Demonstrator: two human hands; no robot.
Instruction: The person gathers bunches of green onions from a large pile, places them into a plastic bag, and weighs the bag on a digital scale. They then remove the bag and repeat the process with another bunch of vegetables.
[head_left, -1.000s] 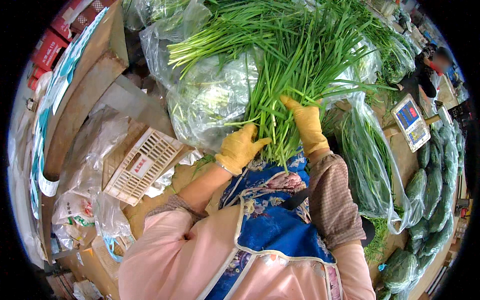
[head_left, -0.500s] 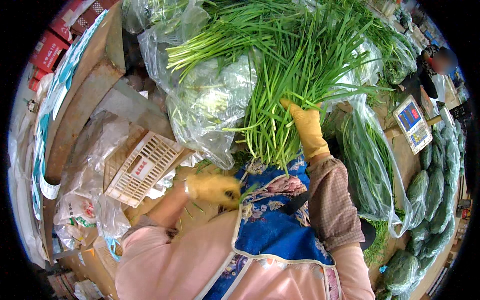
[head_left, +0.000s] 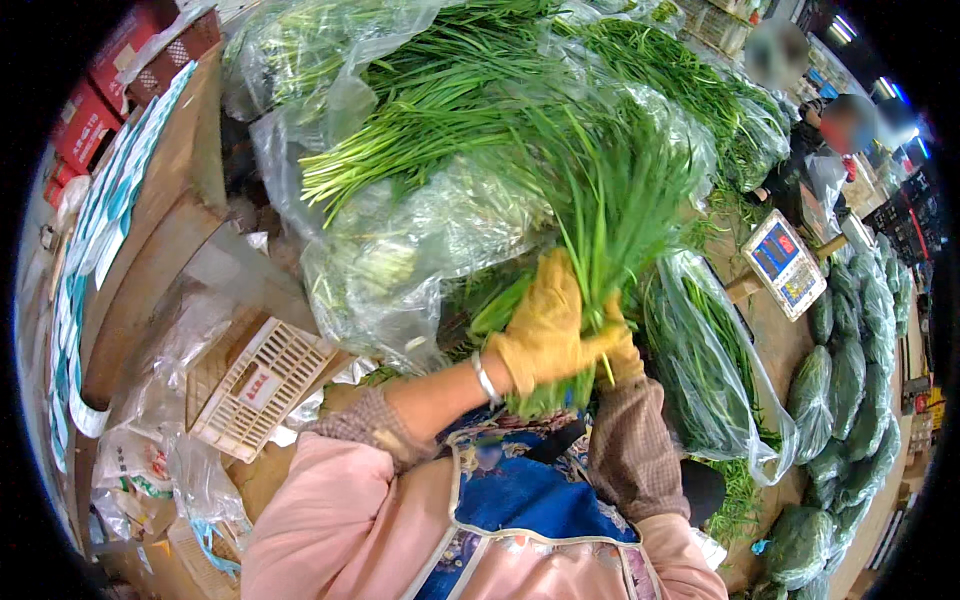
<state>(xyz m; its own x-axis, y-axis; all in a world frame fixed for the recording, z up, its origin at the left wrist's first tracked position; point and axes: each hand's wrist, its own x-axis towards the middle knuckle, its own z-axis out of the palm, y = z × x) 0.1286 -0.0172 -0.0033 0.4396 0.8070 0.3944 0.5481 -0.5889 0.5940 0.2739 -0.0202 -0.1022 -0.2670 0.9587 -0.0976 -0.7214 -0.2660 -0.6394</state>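
Observation:
A loose bunch of garlic chives stands in front of my apron, leaf tips up and away from me, partly smeared by motion. My left hand, in a yellow glove with a bracelet at its wrist, is closed on the bunch's lower stalks. Close against it, my right hand, also gloved, grips the same stalks from the right; its fingers are partly hidden. Beyond my hands more garlic chives lie across a clear plastic bag that has pale stalks inside.
To the right stand an open bag of chives, a digital scale display and a row of plastic-wrapped green bundles. At left are a white slatted crate and a metal-edged stand. Other people are at the far right.
My left hand has come up from beside my apron and closed on the stalks beside my right hand. The right hand, with the bunch, is lower and nearer to me.

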